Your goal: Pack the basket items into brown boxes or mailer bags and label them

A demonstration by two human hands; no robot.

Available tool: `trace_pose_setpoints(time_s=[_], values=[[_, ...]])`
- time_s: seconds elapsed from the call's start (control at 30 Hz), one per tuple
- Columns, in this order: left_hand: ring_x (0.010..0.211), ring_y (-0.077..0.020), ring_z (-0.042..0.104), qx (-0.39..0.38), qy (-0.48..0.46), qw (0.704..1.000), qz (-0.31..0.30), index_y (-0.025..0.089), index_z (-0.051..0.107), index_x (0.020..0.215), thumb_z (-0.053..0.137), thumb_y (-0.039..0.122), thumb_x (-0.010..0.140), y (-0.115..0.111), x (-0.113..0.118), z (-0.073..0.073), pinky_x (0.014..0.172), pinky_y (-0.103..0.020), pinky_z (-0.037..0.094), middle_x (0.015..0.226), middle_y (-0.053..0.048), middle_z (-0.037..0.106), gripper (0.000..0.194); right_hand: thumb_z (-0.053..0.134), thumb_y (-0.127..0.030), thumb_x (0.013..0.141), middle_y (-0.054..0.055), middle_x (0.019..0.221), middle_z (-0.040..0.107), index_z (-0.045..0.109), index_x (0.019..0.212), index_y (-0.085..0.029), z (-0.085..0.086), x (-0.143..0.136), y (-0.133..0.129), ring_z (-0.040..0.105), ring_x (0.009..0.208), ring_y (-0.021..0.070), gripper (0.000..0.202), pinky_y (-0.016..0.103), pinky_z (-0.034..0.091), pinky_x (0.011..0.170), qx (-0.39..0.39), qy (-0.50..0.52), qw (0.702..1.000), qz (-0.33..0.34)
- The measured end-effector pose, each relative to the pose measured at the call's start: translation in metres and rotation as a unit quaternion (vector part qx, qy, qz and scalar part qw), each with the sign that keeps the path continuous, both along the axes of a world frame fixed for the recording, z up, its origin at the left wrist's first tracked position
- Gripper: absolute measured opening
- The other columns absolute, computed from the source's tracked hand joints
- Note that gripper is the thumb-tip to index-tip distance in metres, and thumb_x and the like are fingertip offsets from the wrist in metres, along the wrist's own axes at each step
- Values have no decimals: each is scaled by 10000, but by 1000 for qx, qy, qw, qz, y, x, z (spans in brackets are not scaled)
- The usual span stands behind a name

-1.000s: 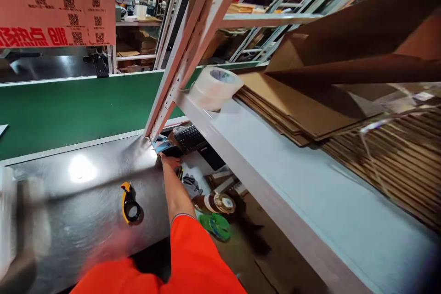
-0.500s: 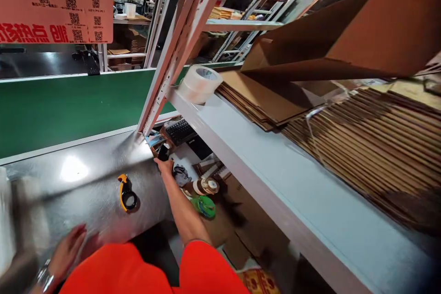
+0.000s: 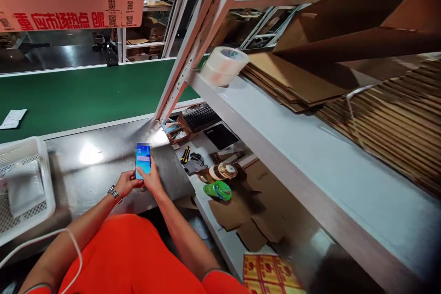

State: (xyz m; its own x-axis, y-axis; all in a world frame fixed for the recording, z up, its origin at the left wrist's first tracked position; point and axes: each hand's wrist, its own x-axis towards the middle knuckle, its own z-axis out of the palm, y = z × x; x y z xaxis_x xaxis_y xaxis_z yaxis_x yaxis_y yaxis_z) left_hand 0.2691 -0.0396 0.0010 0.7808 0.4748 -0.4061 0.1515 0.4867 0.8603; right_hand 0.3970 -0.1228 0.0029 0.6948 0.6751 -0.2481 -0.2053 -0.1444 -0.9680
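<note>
A smartphone [image 3: 144,161] with a lit blue screen is held upright above the metal worktop [image 3: 103,183]. My right hand [image 3: 153,180] is wrapped round its right side, the thumb over the lower screen. At the lower left edge, my left hand [image 3: 126,184] grips it too, with a metal-band watch [image 3: 114,192] on the wrist. Both hands hide part of the worktop under the phone.
On the left stands a white plastic basket [image 3: 48,183] with a packet inside. Clear tape rolls [image 3: 223,66] and flat cardboard [image 3: 296,80] lie on the right shelf [image 3: 275,161]. Below are a yellow-black cutter [image 3: 185,154], a green-lidded cup [image 3: 219,190] and a keyboard [image 3: 200,117].
My right hand has come from the lower shelf to the worktop with the phone. My left hand has moved up and right onto it. The yellow-black tool on the worktop no longer shows.
</note>
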Motion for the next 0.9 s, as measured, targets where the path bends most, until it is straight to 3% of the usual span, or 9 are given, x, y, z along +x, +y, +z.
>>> trace_pose_setpoints(time_s=[0.1, 0.2, 0.37, 0.63, 0.9], values=[[839, -246, 816, -41, 6, 999, 9, 156, 769, 964, 1087, 502, 510, 1, -14, 3, 850, -363, 648, 870, -55, 831, 653, 850, -490, 724, 64, 1168, 823, 677, 1355, -253, 3, 0, -6, 760, 1125, 304, 696, 402, 619, 925, 38, 131, 990, 41], [902, -281, 835, -60, 12, 998, 21, 161, 774, 1001, 1100, 492, 491, 2, -21, 3, 892, -397, 652, 929, -82, 853, 690, 860, -399, 668, 58, 1077, 843, 725, 1244, -227, 8, 1, -14, 781, 1046, 298, 616, 365, 619, 844, 59, 195, 975, 89], [971, -323, 846, -70, 6, 997, 24, 147, 788, 993, 1099, 425, 501, 1, -26, 1, 931, -428, 661, 963, -102, 863, 645, 938, -350, 606, 49, 994, 851, 737, 1107, -224, 11, -7, -17, 788, 964, 289, 554, 363, 624, 803, 51, 179, 975, 119], [986, -328, 842, -52, 15, 998, 34, 120, 785, 998, 1050, 355, 625, 1, -32, 4, 930, -418, 653, 963, -106, 857, 514, 967, -360, 623, 48, 996, 850, 727, 1091, -223, 9, -10, -13, 781, 904, 254, 544, 284, 570, 668, 56, 175, 973, 143], [899, -280, 835, -42, 23, 998, 47, 120, 785, 1000, 1036, 331, 632, 1, -31, -1, 877, -376, 647, 928, -87, 853, 492, 1000, -389, 611, 44, 983, 842, 729, 1109, -231, 0, -12, -8, 787, 915, 265, 589, 342, 631, 759, 69, 172, 972, 141]])
